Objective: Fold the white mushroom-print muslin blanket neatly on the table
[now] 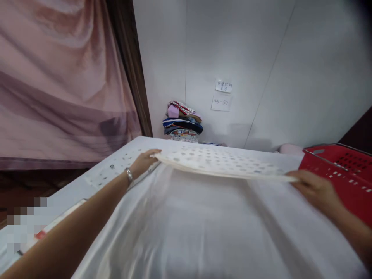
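In the head view, the left hand [147, 162], with a silvery band [129, 176] round its wrist, pinches one end of the edge of a white spotted cloth [215, 161], fingers closed over it, while the right hand [315, 190], somewhat blurred, grips the other end with its fingers curled in. The edge runs nearly straight between the two, sagging slightly in the middle, above a white table [78, 186], with the grey-spotted face on the far side. On the near side hangs a wide spread of plain white fabric [203, 224]; whether it is one piece with the spotted part, I cannot tell. Left of the left hand, a pale sheet with dark marks [112, 167] lies on the table. A red basket [319, 164] stands just beyond the right hand, and against the back wall [247, 46], below and left of two paper notes [222, 101], sits a pile of folded clothes [183, 122]
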A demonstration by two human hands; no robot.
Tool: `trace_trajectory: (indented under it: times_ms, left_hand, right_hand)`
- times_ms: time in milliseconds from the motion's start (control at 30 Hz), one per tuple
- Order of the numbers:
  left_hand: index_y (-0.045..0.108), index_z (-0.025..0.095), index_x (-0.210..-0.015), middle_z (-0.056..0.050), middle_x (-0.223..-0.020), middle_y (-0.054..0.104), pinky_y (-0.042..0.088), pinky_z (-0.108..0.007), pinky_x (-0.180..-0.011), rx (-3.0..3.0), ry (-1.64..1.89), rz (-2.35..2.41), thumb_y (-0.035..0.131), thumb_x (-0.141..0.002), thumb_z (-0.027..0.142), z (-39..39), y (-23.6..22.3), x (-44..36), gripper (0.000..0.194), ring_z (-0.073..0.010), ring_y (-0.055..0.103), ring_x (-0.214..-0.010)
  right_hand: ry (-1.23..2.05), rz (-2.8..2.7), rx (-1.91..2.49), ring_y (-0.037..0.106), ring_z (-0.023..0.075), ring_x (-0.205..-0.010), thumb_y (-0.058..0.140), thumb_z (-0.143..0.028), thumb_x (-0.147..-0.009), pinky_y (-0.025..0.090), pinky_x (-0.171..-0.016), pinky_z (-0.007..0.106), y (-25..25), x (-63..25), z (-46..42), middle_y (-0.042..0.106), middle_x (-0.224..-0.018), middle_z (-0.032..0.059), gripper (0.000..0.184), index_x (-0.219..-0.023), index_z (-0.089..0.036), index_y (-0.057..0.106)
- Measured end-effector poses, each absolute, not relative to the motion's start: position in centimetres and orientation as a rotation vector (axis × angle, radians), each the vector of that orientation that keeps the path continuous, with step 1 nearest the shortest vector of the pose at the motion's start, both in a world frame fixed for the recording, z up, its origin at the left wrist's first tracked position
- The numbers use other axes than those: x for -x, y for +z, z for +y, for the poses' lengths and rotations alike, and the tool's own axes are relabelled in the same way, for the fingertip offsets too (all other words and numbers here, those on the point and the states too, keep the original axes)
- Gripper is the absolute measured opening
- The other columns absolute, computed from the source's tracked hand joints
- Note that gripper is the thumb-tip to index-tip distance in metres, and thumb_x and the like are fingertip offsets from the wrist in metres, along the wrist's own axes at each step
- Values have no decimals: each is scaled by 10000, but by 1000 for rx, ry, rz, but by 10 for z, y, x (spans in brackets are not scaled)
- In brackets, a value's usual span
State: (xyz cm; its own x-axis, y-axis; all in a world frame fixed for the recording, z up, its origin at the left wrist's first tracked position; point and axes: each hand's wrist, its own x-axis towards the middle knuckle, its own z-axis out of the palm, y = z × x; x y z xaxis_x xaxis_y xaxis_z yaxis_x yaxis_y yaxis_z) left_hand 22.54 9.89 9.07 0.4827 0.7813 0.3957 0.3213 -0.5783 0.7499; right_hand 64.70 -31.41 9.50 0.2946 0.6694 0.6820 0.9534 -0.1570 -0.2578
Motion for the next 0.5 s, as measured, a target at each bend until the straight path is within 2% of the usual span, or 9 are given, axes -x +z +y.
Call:
trace_trajectory:
  times_ms: [100,200,300,400,500]
  left_hand:
    - [678,201,-754,-82,-1117,616,419,-386,-938,-2272,685,809,620,-618,554,87,4,-201,383,-249,546,-1046]
    - [683,203,-766,-95,-1157,585,446,-377,-915,-2311,595,790,562,-696,536,74,-40,-186,361,-239,550,-1048]
    - [683,209,-850,-84,-1241,531,408,-357,-970,-2338,658,788,524,-763,459,65,-44,-176,309,-221,513,-1116]
    - [681,220,-882,-58,-1300,492,391,-338,-989,-2371,670,819,515,-784,374,59,-39,-167,247,-207,480,-1164]
    - [693,226,-854,-49,-1245,546,400,-351,-980,-2416,592,919,549,-753,300,55,-44,-162,191,-210,505,-1137]
  right_hand:
    - [-418,-1600,1973,647,235,-780,485,-555,-799,542,-707,378,2,-628,-340,695,-823,64,379,-790,-232,684]
    - [-280,-1702,2080,639,228,-845,474,-469,-828,543,-743,371,-50,-614,-364,692,-909,47,311,-860,-254,696]
    - [-394,-1702,2077,628,248,-884,480,-428,-824,526,-780,393,-59,-610,-379,684,-943,54,291,-895,-249,698]
    - [-502,-1838,1989,639,252,-835,475,-405,-824,512,-774,409,-53,-610,-383,696,-878,37,271,-862,-265,704]
    - [-526,-2002,1928,652,227,-774,477,-408,-819,504,-776,394,-57,-609,-384,704,-841,4,260,-840,-286,706]
